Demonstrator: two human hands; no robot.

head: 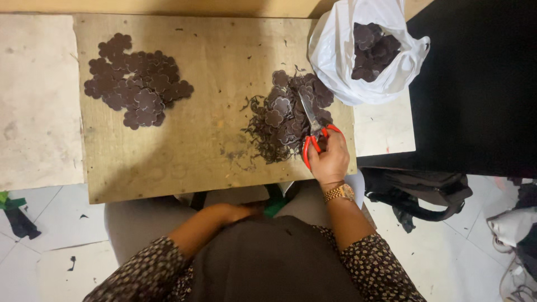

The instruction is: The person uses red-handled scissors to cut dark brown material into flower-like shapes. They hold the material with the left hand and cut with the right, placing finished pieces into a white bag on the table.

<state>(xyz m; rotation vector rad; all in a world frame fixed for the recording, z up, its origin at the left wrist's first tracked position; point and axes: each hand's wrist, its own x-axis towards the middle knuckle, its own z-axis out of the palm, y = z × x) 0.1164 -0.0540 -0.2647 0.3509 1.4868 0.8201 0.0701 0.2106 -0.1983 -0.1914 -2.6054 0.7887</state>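
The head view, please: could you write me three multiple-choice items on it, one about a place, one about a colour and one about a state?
1. Where does the neat pile of flower cutouts lie?
A. On the board's left part
B. In the bag
C. On the floor

2. What colour are the handles of the scissors?
A. Blue
B. Red
C. Black

3. What is the right hand doing?
A. Resting in the lap
B. Gripping the bag
C. Holding the scissors

Answers:
1 A, the pile sits at the upper left of the board.
2 B, red loops show at the fingers.
3 C, its fingers are through the loops, while the left hand rests in the lap.
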